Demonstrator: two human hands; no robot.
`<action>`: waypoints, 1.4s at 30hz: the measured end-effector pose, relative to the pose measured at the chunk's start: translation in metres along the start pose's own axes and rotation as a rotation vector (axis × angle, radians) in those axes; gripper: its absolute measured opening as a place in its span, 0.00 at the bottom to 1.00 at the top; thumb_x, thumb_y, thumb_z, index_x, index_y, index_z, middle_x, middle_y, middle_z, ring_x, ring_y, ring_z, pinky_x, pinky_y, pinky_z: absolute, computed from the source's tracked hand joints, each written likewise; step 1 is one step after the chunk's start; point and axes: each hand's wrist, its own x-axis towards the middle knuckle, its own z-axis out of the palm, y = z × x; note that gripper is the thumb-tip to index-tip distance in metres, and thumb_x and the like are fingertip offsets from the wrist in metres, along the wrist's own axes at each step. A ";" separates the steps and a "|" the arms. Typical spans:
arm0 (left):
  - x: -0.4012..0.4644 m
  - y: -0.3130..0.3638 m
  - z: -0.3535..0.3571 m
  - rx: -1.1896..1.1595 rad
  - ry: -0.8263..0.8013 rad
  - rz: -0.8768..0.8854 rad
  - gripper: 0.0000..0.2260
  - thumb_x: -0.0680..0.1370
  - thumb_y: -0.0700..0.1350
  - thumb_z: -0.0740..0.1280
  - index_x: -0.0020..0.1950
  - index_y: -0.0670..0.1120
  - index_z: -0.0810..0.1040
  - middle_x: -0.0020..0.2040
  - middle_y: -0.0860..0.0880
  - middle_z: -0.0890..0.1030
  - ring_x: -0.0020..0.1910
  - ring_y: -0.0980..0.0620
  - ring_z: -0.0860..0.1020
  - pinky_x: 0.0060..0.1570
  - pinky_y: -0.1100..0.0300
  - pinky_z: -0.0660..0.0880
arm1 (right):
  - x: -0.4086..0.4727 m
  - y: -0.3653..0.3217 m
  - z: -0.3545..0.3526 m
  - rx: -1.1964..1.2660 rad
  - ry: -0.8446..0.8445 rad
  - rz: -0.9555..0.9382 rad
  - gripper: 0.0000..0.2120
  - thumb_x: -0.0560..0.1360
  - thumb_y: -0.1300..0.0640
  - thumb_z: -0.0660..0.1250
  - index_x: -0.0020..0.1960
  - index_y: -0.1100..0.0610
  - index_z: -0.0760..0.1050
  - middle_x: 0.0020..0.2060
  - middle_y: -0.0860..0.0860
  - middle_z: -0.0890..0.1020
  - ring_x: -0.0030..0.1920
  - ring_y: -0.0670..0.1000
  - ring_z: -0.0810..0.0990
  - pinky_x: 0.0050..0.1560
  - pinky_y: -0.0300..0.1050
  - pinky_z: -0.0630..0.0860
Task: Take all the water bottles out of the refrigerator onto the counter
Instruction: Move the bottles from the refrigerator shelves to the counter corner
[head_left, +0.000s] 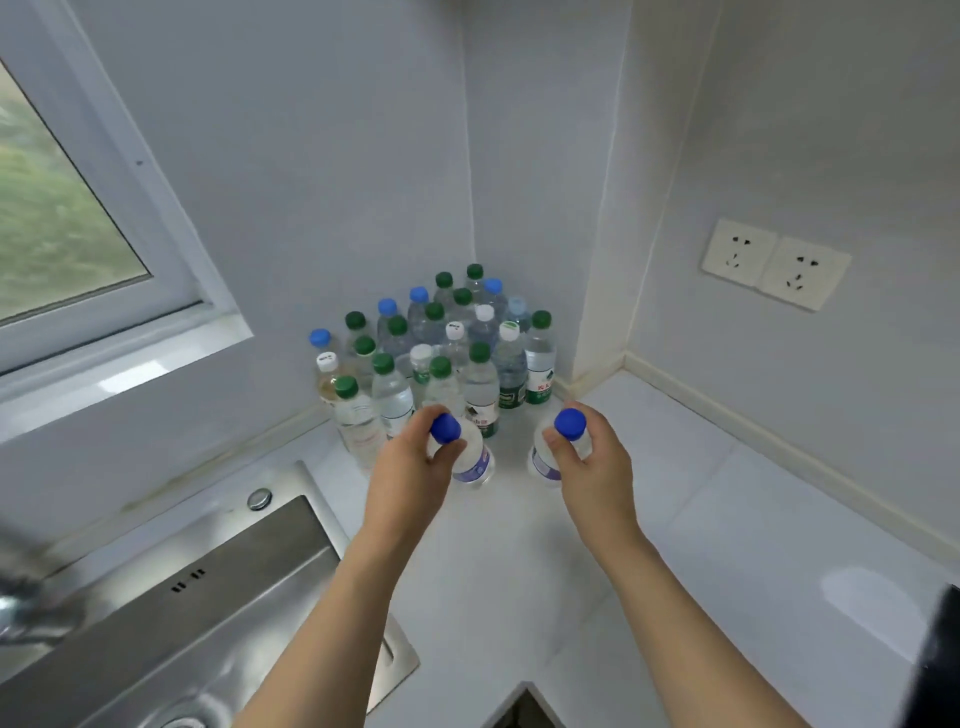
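Note:
Each of my hands holds a small clear water bottle with a dark blue cap over the white counter (519, 561). My left hand (415, 462) grips the neck of the left bottle (475, 462), which tilts to the right. My right hand (587, 457) grips the neck of the right bottle (543, 462), which stands close to upright. Whether either bottle's base touches the counter I cannot tell. Just behind them, in the wall corner, stands a cluster of several bottles (441, 353) with green, blue and white caps. The refrigerator is out of view.
A steel sink (208, 597) lies at the lower left, with a blurred tap (31, 597) at the left edge. A window (62, 223) is at the upper left. Two wall sockets (774, 265) sit on the right wall. A dark object (940, 660) cuts in at the right edge.

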 end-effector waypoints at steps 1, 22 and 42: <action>0.006 -0.010 -0.007 0.013 0.004 -0.012 0.11 0.77 0.46 0.70 0.59 0.53 0.76 0.46 0.55 0.79 0.41 0.50 0.77 0.41 0.58 0.72 | 0.005 -0.001 0.014 -0.011 -0.039 -0.004 0.14 0.77 0.53 0.68 0.61 0.46 0.74 0.52 0.34 0.77 0.55 0.42 0.76 0.61 0.50 0.76; 0.087 -0.127 -0.036 0.252 -0.174 -0.059 0.13 0.78 0.48 0.69 0.63 0.54 0.74 0.47 0.53 0.81 0.42 0.49 0.79 0.43 0.56 0.76 | 0.059 0.048 0.181 -0.306 -0.234 -0.004 0.12 0.73 0.59 0.72 0.56 0.55 0.78 0.51 0.45 0.76 0.51 0.44 0.75 0.50 0.21 0.64; 0.098 -0.159 -0.023 0.297 -0.131 -0.022 0.14 0.78 0.48 0.68 0.63 0.51 0.75 0.49 0.51 0.81 0.46 0.49 0.77 0.40 0.61 0.66 | 0.067 0.073 0.217 -0.428 -0.275 -0.073 0.19 0.75 0.58 0.70 0.65 0.57 0.74 0.59 0.50 0.77 0.59 0.50 0.75 0.60 0.38 0.70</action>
